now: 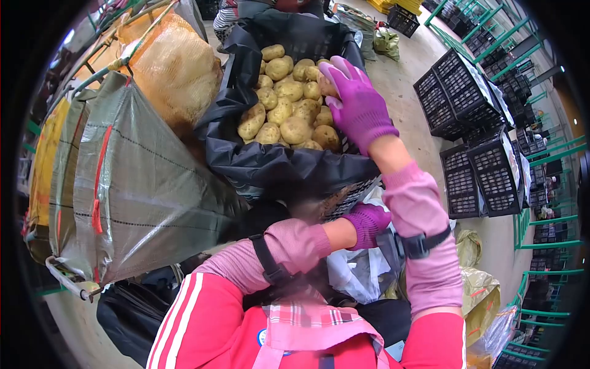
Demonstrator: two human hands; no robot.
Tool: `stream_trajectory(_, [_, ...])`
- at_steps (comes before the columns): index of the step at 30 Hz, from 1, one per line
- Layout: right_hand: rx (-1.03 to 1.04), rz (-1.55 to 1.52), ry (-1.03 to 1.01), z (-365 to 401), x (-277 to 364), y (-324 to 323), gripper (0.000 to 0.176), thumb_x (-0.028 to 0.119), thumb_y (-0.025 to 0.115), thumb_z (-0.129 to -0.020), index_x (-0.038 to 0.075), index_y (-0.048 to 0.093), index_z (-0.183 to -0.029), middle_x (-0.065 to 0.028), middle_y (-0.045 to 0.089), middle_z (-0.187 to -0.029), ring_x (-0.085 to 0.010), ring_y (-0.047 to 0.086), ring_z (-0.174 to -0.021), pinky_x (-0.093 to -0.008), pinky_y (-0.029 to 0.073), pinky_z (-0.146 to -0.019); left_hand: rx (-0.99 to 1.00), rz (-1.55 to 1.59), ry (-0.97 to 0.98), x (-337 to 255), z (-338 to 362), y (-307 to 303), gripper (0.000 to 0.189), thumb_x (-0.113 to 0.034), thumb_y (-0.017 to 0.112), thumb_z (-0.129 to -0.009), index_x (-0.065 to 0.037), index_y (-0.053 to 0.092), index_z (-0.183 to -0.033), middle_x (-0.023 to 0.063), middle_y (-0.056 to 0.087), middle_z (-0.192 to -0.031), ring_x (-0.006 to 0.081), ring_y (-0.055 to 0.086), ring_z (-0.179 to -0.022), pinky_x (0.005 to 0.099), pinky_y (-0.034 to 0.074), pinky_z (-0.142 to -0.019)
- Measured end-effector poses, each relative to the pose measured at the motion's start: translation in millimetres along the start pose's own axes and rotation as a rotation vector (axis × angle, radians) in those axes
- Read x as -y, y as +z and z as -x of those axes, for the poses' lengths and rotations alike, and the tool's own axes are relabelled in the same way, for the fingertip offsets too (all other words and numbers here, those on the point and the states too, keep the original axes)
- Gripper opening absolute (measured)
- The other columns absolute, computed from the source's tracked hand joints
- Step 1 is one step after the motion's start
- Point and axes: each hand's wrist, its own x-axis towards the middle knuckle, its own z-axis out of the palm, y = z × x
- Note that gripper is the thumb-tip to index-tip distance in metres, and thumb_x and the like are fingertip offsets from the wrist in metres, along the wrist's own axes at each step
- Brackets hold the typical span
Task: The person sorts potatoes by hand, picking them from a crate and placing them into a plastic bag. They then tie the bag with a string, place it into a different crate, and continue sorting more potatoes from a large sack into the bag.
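Note:
Yellow-brown potatoes [289, 101] fill a crate lined with a black plastic sheet [276, 163]. My right hand [356, 101], in a purple glove, lies at the crate's right side with its fingers over a potato [327, 86] at the edge of the pile. Lower down, my left hand [369, 224], also gloved in purple, is curled just below the crate's near right corner, beside a whitish plastic bag [356, 270]. What its fingers hold, if anything, is hidden.
At the left stand a grey-green woven sack [141, 184] on a metal frame and an orange mesh sack [175, 67]. Black crates [458, 92] are stacked on the right, with green metal rails [550, 246] beyond. A person's dark clothing [276, 7] shows behind the potato crate.

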Motion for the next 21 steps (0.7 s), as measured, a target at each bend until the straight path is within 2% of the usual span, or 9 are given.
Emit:
stream_trajectory(2, [0.161,0.034,0.111,-14,-28,22,0.044,0.017,0.064,-0.086,0.013,0.058,-0.129,-0.0157,0.056,-0.132,-0.0353,0.054,-0.122,-0.0414,0.045,-0.101,-0.093,-0.097,0.063,10,0,5,0.044,-0.033,0.064,-0.081,-0.004,0.061,-0.114,0.0185,0.067,-0.099,0.0373,0.066,-0.095,0.0521,0.046,-0.093])
stream_trajectory(4, [0.078,0.056,0.021,-10,-27,2,0.042,0.02,0.061,-0.087,0.012,0.056,-0.128,-0.0129,0.056,-0.129,-0.0328,0.052,-0.123,-0.0418,0.045,-0.101,-0.294,-0.268,0.147,22,-2,26,0.046,-0.035,0.071,-0.074,-0.007,0.064,-0.111,0.0176,0.065,-0.091,0.0353,0.066,-0.085,0.046,0.049,-0.083])
stream_trajectory(6, [-0.036,0.019,-0.015,11,-25,-29,0.04,0.019,0.06,-0.087,0.01,0.058,-0.126,-0.0118,0.061,-0.123,-0.0334,0.056,-0.117,-0.0417,0.047,-0.098,0.046,-0.293,-0.01,5,-3,12,0.046,-0.035,0.069,-0.078,-0.006,0.06,-0.113,0.0169,0.063,-0.1,0.0353,0.064,-0.094,0.047,0.045,-0.091])
stream_trajectory(11, [-0.255,-0.295,0.525,139,-110,-67,0.037,0.018,0.061,-0.09,0.007,0.06,-0.126,-0.0096,0.067,-0.118,-0.0206,0.066,-0.104,-0.0321,0.052,-0.088,0.141,-0.245,0.064,-8,30,17,0.042,-0.034,0.061,-0.087,0.001,0.058,-0.11,0.0202,0.062,-0.104,0.0357,0.063,-0.096,0.0473,0.045,-0.091])
stream_trajectory(13, [-0.158,-0.164,0.81,224,-168,-50,0.037,0.02,0.062,-0.089,0.008,0.062,-0.124,-0.0125,0.069,-0.113,-0.0251,0.067,-0.103,-0.0333,0.052,-0.089,0.195,-0.218,0.121,-11,38,11,0.041,-0.034,0.059,-0.089,0.001,0.057,-0.11,0.0219,0.062,-0.107,0.0375,0.062,-0.099,0.048,0.044,-0.093])
stream_trajectory(14, [0.001,0.011,0.904,267,-189,-35,0.033,0.021,0.062,-0.09,0.005,0.064,-0.119,-0.0152,0.071,-0.102,-0.0214,0.068,-0.095,-0.0313,0.052,-0.084,0.242,-0.215,0.117,-12,39,11,0.041,-0.035,0.058,-0.089,0.001,0.057,-0.109,0.022,0.062,-0.108,0.038,0.062,-0.099,0.0479,0.044,-0.093])
stream_trajectory(15, [0.153,-0.052,1.01,319,-217,-7,0.033,0.025,0.061,-0.088,0.006,0.068,-0.114,-0.0178,0.07,-0.101,-0.0302,0.068,-0.095,-0.0351,0.052,-0.086,0.285,-0.213,0.107,-14,41,12,0.041,-0.035,0.057,-0.09,0.001,0.057,-0.109,0.0221,0.062,-0.108,0.0384,0.062,-0.1,0.0477,0.044,-0.094])
stream_trajectory(18, [0.784,-0.115,1.045,413,-217,72,0.038,0.033,0.057,-0.084,0.01,0.072,-0.11,-0.0196,0.069,-0.108,-0.037,0.066,-0.101,-0.0398,0.051,-0.092,0.414,-0.205,0.027,-16,35,14,0.042,-0.034,0.055,-0.091,0.001,0.056,-0.114,0.0228,0.06,-0.113,0.0386,0.059,-0.107,0.0488,0.042,-0.098])
stream_trajectory(21, [1.025,-0.092,1.267,449,-192,124,0.044,0.038,0.06,-0.083,0.007,0.069,-0.114,-0.0214,0.066,-0.116,-0.0378,0.064,-0.107,-0.0414,0.05,-0.095,0.44,-0.258,-0.028,-16,19,18,0.046,-0.035,0.055,-0.091,0.0,0.054,-0.122,0.0215,0.057,-0.118,0.0368,0.055,-0.113,0.0493,0.039,-0.102])
